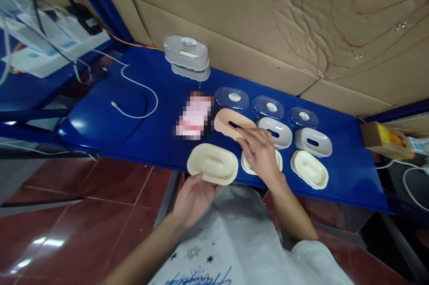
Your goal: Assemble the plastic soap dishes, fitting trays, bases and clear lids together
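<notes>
My left hand (192,198) grips a cream oval tray (213,163) by its near edge, thumb on the rim, at the front of the blue table. In my right hand (259,148) is the right end of a peach oval piece with a slot (231,119), pinched between thumb and fingers and tilted. Partly hidden under my right wrist lies a second cream tray (247,166). A third cream tray (309,169) rests farther right. Behind them sit two whitish slotted pieces (284,137), (321,142) and three clear oval lids (231,98), (268,107), (303,117).
Stacked clear oval covers (186,57) stand at the back against the cardboard wall (214,17). A phone-like item (194,117), blurred out, lies on the blue table (161,142). White cables (152,106) curl at left. A small cardboard box (385,141) is at right.
</notes>
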`<state>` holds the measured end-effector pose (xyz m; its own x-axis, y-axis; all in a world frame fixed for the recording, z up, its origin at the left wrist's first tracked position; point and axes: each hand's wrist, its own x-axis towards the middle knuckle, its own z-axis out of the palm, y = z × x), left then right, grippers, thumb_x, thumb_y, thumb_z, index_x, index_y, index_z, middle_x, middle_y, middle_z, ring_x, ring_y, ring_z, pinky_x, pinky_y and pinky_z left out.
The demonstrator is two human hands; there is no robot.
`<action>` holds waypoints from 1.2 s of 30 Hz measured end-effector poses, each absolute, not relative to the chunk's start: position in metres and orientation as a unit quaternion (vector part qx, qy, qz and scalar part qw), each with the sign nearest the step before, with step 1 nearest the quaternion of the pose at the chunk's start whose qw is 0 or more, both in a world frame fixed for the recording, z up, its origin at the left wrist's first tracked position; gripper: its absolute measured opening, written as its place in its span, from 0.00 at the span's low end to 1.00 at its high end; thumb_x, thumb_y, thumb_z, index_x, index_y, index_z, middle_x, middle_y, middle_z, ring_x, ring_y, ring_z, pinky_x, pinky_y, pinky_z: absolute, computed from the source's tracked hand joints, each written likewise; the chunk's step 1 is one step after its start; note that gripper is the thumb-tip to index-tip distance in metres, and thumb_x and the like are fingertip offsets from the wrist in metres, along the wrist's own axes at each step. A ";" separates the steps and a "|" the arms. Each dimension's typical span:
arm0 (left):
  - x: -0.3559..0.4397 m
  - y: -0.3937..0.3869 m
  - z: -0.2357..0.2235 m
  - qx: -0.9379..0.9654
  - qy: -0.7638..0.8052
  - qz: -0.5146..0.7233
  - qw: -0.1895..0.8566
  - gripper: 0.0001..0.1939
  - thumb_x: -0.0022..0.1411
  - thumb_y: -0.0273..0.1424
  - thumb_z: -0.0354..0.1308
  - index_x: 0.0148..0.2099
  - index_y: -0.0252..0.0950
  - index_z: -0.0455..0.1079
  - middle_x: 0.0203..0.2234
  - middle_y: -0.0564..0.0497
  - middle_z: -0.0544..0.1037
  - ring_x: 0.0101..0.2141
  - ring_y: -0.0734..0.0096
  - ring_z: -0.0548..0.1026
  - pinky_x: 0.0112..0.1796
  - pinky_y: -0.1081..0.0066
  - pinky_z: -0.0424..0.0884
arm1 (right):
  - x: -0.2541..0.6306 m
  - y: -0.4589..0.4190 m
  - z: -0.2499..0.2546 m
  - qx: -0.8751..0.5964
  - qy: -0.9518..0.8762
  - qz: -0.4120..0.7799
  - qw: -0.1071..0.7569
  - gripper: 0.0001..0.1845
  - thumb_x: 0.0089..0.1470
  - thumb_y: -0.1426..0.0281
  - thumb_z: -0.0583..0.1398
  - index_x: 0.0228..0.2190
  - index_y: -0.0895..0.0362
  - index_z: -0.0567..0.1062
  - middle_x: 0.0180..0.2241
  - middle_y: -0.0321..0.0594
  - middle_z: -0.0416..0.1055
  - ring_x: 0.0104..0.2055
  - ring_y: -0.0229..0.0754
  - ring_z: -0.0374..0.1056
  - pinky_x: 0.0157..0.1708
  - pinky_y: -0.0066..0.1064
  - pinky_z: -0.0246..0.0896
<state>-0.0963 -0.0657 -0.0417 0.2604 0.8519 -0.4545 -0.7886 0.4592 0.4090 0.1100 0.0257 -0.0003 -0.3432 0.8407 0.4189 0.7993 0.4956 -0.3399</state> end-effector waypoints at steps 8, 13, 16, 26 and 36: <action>-0.082 -0.052 -0.042 0.101 0.279 0.518 0.802 0.40 0.62 0.51 0.70 0.70 0.40 0.69 0.60 0.39 0.80 0.58 0.51 0.78 0.50 0.61 0.78 | 0.095 -0.039 0.018 -0.381 -0.875 0.091 0.285 0.24 0.72 0.73 0.60 0.66 0.47 0.72 0.50 0.36 0.85 0.51 0.42 0.79 0.63 0.44 0.64; -0.085 -0.046 -0.042 0.084 0.309 0.503 0.803 0.35 0.61 0.47 0.74 0.63 0.31 0.75 0.54 0.35 0.84 0.53 0.50 0.81 0.44 0.63 0.78 | 0.097 -0.034 0.012 -0.360 -0.895 0.133 0.229 0.21 0.73 0.71 0.57 0.63 0.48 0.74 0.52 0.39 0.84 0.55 0.44 0.78 0.62 0.44 0.68; -0.083 -0.042 -0.040 0.058 0.339 0.507 0.790 0.30 0.60 0.40 0.74 0.60 0.31 0.77 0.48 0.39 0.86 0.50 0.54 0.83 0.47 0.64 0.79 | 0.102 -0.007 0.013 -0.313 -0.903 0.187 0.226 0.18 0.76 0.65 0.55 0.61 0.49 0.75 0.56 0.38 0.82 0.61 0.43 0.76 0.65 0.44 0.69; -0.078 -0.048 -0.043 0.062 0.405 0.506 0.759 0.38 0.56 0.35 0.77 0.67 0.37 0.73 0.52 0.41 0.86 0.57 0.45 0.82 0.62 0.50 0.75 | 0.109 0.109 -0.003 -0.490 -0.864 0.069 0.099 0.27 0.72 0.71 0.58 0.68 0.65 0.68 0.70 0.62 0.67 0.74 0.64 0.62 0.75 0.65 0.50; -0.076 -0.042 -0.039 0.052 0.386 0.507 0.769 0.36 0.61 0.34 0.73 0.70 0.39 0.70 0.57 0.42 0.84 0.60 0.48 0.80 0.61 0.53 0.77 | 0.120 0.113 -0.011 -0.523 -0.839 0.106 0.107 0.34 0.66 0.63 0.66 0.70 0.54 0.68 0.74 0.56 0.62 0.76 0.67 0.58 0.71 0.66 0.59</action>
